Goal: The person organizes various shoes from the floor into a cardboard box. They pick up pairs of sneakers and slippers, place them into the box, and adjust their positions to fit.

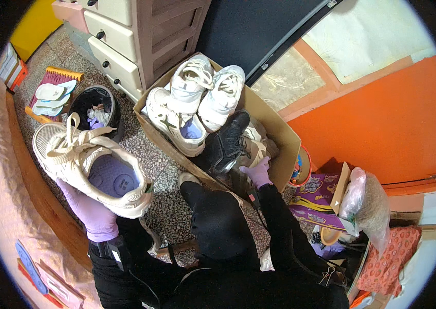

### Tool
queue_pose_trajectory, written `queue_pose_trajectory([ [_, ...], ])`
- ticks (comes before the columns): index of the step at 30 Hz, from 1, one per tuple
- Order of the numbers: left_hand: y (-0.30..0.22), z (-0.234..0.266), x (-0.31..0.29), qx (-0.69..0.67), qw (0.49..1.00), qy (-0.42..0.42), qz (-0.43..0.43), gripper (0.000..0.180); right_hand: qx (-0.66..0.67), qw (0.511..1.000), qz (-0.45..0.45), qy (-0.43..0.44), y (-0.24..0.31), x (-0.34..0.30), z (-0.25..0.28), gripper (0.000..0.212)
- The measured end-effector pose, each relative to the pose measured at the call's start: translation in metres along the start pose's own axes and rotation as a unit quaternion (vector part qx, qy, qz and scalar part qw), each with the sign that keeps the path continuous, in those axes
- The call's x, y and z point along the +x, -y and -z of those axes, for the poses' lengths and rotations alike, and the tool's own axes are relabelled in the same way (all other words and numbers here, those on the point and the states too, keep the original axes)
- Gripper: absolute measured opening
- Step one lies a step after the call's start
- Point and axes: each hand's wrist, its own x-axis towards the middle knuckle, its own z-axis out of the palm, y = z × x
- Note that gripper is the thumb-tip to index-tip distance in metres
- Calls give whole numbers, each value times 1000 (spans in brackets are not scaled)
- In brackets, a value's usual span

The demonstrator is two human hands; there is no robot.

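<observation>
My left hand [93, 216], in a light purple glove, holds up a cream sneaker [66, 164] from beneath. The sneaker has thick loose laces and a lavender insole; it hides most of my fingers. My right hand [257, 173], gloved the same, is over the near right part of a cardboard box [285, 172]. Its thumb and a finger are spread beside a beige-brown shoe [253, 149], and whether they touch it I cannot tell. White sneakers [221, 98] are heaped in the box, with another white sneaker [177, 123] and a black shoe [228, 142] nearer me.
Left of the box stand a black bin [112, 110] with crumpled waste and a small stool [58, 77] bearing pale insoles. White drawers [115, 59] rise behind. On the right are a red-rimmed bucket [308, 165], a purple carton [321, 193] and plastic bags [375, 206].
</observation>
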Motion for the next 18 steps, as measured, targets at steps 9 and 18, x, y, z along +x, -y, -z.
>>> queue_pose_trajectory([
  [9, 9, -10, -2, 4, 981, -190, -35, 64, -22, 999, -17, 31, -3, 21, -17, 146],
  [18, 8, -17, -2, -34, 984, -171, -29, 65, -91, 950, 229, 193, 8, 14, 38, 127],
])
